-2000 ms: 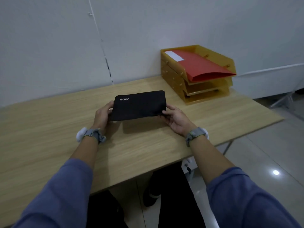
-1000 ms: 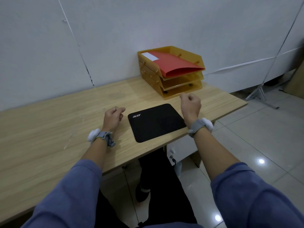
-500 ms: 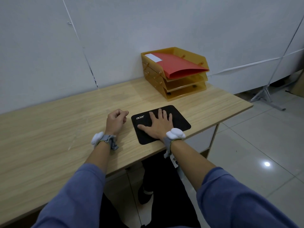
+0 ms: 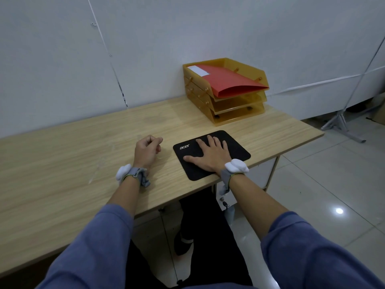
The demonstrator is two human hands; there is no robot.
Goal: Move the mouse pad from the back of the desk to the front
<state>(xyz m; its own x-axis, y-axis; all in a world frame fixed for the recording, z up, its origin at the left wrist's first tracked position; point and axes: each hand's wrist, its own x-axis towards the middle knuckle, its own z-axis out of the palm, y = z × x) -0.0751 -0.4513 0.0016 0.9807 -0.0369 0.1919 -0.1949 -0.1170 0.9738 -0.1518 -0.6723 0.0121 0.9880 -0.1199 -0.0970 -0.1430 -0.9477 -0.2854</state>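
Note:
The black mouse pad (image 4: pixel 237 150) with a white logo lies flat at the front edge of the wooden desk (image 4: pixel 87 163), right of centre. My right hand (image 4: pixel 210 156) rests palm down on the pad with its fingers spread, covering the pad's middle. My left hand (image 4: pixel 146 150) sits on the desk just left of the pad, curled into a loose fist with nothing in it and not touching the pad.
A stacked amber letter tray (image 4: pixel 231 112) holding a red folder (image 4: pixel 231 83) stands at the back right against the white wall. A metal stand's feet (image 4: pixel 341 126) are on the tiled floor to the right. My legs are under the desk.
Two seconds ago both hands held the pad above the desk. It then lay at the front edge with both hands off it; my right hand came down flat on it and stays there.

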